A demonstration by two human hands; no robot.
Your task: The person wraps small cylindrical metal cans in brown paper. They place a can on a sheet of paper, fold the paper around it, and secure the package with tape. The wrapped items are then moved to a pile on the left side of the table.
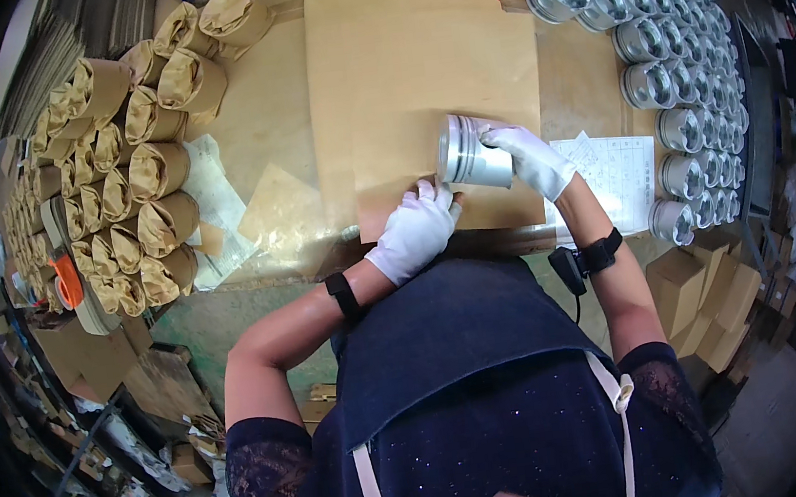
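My right hand (525, 153), in a white glove, grips a silver metal piston (476, 156) by its right side. The piston lies tilted on its side just over a brown paper sheet (421, 59), its grooved ring end toward the left. Left of it and nearer to me, my left hand (414, 232), also gloved, rests at the near part of the paper with its fingers slightly spread and nothing visible in them. Its fingertips come close to the piston's lower edge; whether they touch it cannot be made out.
Rows of bare pistons (669, 85) stand along the table's right side. Many paper-wrapped pieces (161, 169) are stacked at the left, near an orange-handled tape dispenser (66, 279). A printed sheet (620, 169) lies right of my right hand. Cardboard boxes (708, 297) stand below at right.
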